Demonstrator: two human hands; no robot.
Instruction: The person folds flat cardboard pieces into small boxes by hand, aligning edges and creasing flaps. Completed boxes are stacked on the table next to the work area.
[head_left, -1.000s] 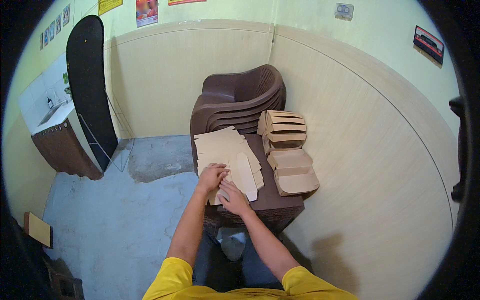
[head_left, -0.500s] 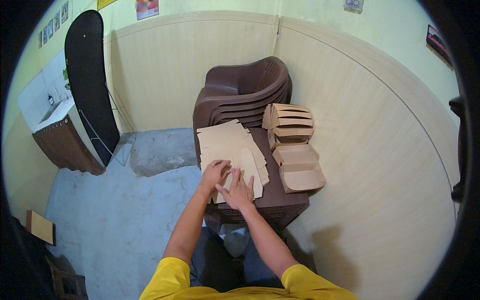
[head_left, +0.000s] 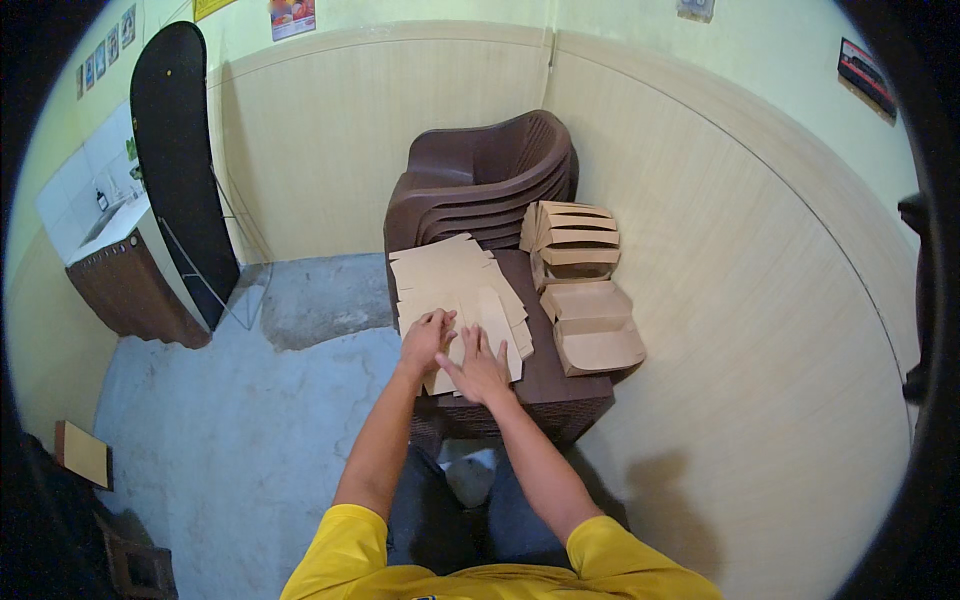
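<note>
Flat, unfolded brown cardboard box blanks point(head_left: 437, 268) lie in a loose pile on a dark brown woven-look table point(head_left: 545, 385). Over the near part of the pile, my left hand point(head_left: 426, 342) has its fingers curled at a cardboard flap. Just right of it, my right hand point(head_left: 478, 371) lies flat on the top blank with fingers spread. My hands partly cover the folds beneath them. On the table's right side sits an open, folded cardboard box point(head_left: 600, 345); behind it stand several nested folded boxes point(head_left: 575, 240).
A stack of brown plastic chairs point(head_left: 470, 190) stands behind the table. Pale panelled wall point(head_left: 720, 300) runs close along the right. A tall black board point(head_left: 172, 150) leans at the left by a sink counter point(head_left: 120, 225). Grey-blue floor point(head_left: 240, 430) spreads to the left.
The view has shifted slightly. My left hand's fingers have moved a little upward over the cardboard; my right hand stays flat on it.
</note>
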